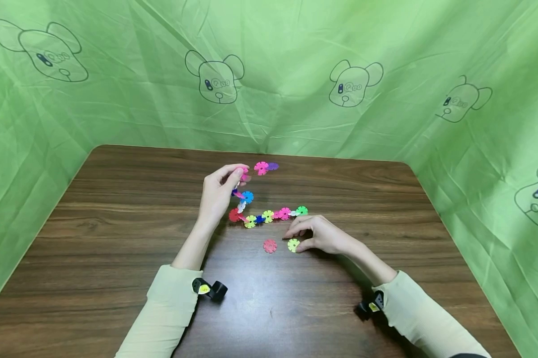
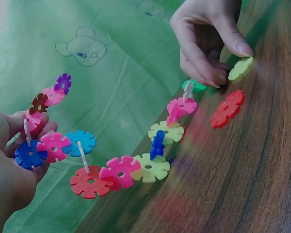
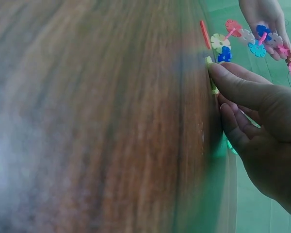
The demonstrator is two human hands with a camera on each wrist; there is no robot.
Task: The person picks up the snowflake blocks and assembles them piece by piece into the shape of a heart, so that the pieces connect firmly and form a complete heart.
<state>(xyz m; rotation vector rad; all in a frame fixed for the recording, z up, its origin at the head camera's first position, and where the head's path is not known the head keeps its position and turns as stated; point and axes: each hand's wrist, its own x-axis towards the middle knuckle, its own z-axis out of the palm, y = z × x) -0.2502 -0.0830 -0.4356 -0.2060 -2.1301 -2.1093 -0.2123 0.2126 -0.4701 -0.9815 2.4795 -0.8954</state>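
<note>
Interlocking flower-shaped plastic discs form a colourful chain (image 1: 268, 216), partly on the table and partly raised at its left end. My left hand (image 1: 218, 191) holds that end, thumb and fingers pinching a pink disc (image 2: 33, 120). Past the fingers, the chain runs on through brown and pink to a purple disc (image 2: 63, 83). My right hand (image 1: 323, 235) is low over the table, its thumb touching the edge of a loose yellow-green disc (image 1: 293, 245); the other fingers are bent and apart from it. A loose red disc (image 1: 270, 246) lies flat to the left.
The brown wooden table (image 1: 116, 238) has a far edge close behind the chain. A green cloth (image 1: 286, 124) with bear-head drawings hangs around it. Each sleeve carries a small black wrist camera (image 1: 217, 291).
</note>
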